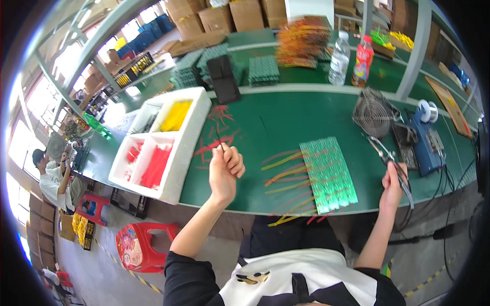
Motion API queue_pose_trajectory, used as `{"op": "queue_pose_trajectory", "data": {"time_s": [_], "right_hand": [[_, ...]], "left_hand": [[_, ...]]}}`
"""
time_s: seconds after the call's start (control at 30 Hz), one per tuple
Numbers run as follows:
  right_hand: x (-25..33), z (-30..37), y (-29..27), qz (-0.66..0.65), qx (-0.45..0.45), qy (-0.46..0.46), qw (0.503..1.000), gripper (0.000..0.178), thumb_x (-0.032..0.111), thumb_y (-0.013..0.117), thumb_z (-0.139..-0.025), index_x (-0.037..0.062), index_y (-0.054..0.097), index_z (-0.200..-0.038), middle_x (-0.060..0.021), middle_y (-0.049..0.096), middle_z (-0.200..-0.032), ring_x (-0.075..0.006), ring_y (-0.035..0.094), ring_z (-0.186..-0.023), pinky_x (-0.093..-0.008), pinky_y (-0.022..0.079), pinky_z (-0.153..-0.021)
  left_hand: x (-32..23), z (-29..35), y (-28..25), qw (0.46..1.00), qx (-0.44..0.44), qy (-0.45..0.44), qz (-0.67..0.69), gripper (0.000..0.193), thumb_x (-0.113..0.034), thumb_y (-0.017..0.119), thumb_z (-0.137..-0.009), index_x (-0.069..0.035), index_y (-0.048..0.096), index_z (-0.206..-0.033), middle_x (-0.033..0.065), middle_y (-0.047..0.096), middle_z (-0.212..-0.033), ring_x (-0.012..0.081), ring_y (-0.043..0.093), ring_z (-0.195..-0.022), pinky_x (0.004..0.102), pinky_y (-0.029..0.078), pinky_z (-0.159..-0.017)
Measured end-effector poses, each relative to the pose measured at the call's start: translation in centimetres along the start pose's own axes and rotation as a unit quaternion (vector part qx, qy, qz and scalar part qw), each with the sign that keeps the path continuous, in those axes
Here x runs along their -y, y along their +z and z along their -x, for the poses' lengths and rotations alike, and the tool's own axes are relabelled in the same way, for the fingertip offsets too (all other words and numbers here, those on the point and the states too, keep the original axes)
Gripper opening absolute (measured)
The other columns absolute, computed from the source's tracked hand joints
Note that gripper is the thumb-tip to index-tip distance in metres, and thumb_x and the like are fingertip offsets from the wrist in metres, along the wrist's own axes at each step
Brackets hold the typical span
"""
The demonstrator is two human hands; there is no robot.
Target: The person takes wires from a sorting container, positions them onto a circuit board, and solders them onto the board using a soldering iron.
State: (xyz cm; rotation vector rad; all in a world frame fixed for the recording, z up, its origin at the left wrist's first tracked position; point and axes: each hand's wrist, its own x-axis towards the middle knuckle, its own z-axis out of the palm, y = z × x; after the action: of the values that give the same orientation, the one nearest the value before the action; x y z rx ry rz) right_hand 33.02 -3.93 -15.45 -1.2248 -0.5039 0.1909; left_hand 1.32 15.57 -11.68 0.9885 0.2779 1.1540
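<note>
Dark wire [218, 135] | pinched in left hand [226, 172], protruding upward | right hand [392, 187]: gripping tool [406, 187]

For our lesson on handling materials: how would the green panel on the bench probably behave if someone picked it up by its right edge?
The green panel looks thin and lies flat, so it is probably fairly stiff and light for its size. The red and yellow wires fan loosely from its left side, so they would likely droop and swing.
</note>
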Motion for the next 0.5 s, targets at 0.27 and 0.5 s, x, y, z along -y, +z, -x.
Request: {"op": "queue_pose_trajectory", "data": {"time_s": [0.27,0.5], "right_hand": [[0.2,-0.1,0.0,-0.018,0.030,0.012,0.999,0.013,0.010,0.058,-0.086,0.0085,0.049,-0.077,0.0044,0.039,-0.060,-0.0012,0.032,-0.051,-0.0175,0.024,-0.044],[0.3,0.3,-0.6,-0.057,0.003,0.008,0.998,0.011,0.009,0.059,-0.086,0.0068,0.050,-0.079,0.0038,0.039,-0.060,-0.0018,0.032,-0.050,-0.0179,0.023,-0.044]], "left_hand": [[4.0,0.6,-1.2,0.934,0.071,0.047,-0.347,0.030,-0.020,0.042,-0.096,-0.003,0.047,-0.072,0.0020,0.045,-0.074,0.0110,0.041,-0.072,0.0248,0.034,-0.068],[4.4,1.5,-0.6,0.880,0.086,0.055,-0.465,0.024,-0.014,0.039,-0.096,0.000,0.055,-0.085,0.0000,0.044,-0.071,0.0091,0.040,-0.069,0.0231,0.034,-0.064]]}}
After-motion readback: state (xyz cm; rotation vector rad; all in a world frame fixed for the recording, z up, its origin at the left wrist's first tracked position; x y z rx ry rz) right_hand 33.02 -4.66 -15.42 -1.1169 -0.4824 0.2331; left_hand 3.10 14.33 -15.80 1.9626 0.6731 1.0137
